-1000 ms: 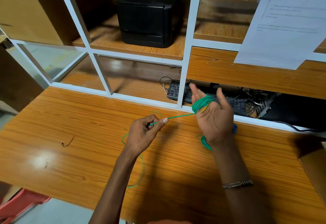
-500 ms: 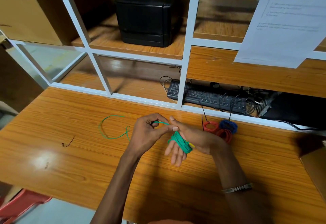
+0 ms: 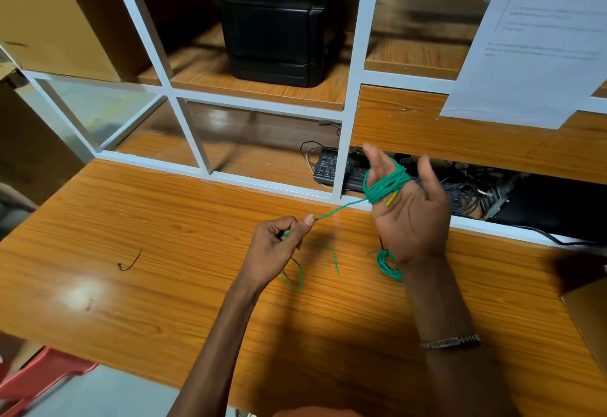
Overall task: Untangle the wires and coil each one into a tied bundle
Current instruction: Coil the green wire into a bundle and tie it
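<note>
Right hand (image 3: 407,216) raised again, wooden desk (image 3: 164,219)

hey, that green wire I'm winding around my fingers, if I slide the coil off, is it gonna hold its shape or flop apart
Probably it will loosen. The green wire is thin and wraps the right hand in uneven turns, so they would likely spread without a tie. Its loose tail beyond the left hand keeps soft curls on the desk, suggesting some springiness. It looks light.

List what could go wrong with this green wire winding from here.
The coil on the right hand sits near the spread fingertips and may slide off. The loose tail below the left hand curls on the desk and could kink or knot as it feeds in.
</note>
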Motion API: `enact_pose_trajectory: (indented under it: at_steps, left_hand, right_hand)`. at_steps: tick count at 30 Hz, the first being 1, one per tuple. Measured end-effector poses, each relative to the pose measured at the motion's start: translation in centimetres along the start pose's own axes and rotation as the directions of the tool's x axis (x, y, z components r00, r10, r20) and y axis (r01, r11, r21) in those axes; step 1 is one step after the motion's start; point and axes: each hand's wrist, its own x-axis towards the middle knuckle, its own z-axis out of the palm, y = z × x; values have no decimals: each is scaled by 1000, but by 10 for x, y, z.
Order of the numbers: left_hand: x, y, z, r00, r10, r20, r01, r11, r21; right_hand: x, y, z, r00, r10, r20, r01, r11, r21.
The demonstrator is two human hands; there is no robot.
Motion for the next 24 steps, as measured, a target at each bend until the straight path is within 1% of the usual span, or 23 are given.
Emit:
enact_pose_trajectory:
  at_steps: [1,2,3,4,5,6,7,8,9,10,11,12,14,16,17,18,19,21,24]
  left_hand:
    - [0,-1,-1,1000,-8,12,8,1000,-10]
    - [0,-2,-1,1000,-10,28,10,1000,-15]
    - [0,-1,1,999,-10,43,10,1000,-16]
    - [0,1,3,999,-11,52,12,1000,-15]
    - [0,5,7,998,-9,60,10,1000,-18]
    - [0,8,10,998,1,66,0,1000,-19]
    - [0,10,12,997,9,74,-7,1000,-22]
    - [1,11,13,996,19,82,-16,999,-28]
    - [1,10,13,996,28,83,-25,999,-36]
    - [2,10,12,996,35,82,-31,998,-45]
    - [3,9,10,996,29,80,-25,998,-57]
    - [3,9,9,997,15,76,-10,998,-68]
    - [4,8,9,999,-5,45,8,997,-79]
    - [4,6,8,1000,-16,-1,16,996,-91]
    - [5,5,7,1000,-13,-20,11,994,-109]
    - [5,4,5,999,-14,-39,9,991,-136]
    - [6,4,5,998,-24,-58,14,985,-170]
    - [7,5,5,997,-37,-70,20,976,-217]
    - [7,1,8,1000,-11,-27,6,981,-195]
  right_hand:
    - [2,-2,0,997,-37,-73,29,994,-103]
    - [4,0,-2,988,-66,-142,24,960,-278]
    - [4,4,-7,977,-80,-199,-22,886,-463]
    - [5,10,-16,967,-80,-244,-98,764,-638]
    - [4,17,-20,954,-68,-291,-190,614,-766]
    - [3,25,-24,936,-40,-349,-296,443,-846]
    - [0,32,-24,907,12,-421,-403,309,-861]
    - [-4,35,-23,871,91,-482,-490,208,-846]
    - [-7,37,-21,832,196,-520,-549,150,-822]
    - [-11,39,-20,798,302,-522,-571,102,-815]
    - [-12,41,-20,764,396,-509,-581,79,-810]
    - [-13,42,-20,727,487,-483,-584,70,-809]
    - [-14,44,-21,643,655,-397,-595,101,-797]
    - [-14,46,-21,569,783,-251,-620,209,-756]
    - [-14,46,-22,545,824,-157,-642,290,-710]
    - [-13,46,-22,545,835,-77,-654,365,-663]
    - [-13,46,-21,562,827,-11,-660,441,-608]
    - [-10,46,-20,621,780,78,-648,567,-509]
    - [-6,46,-15,760,633,147,-559,752,-349]
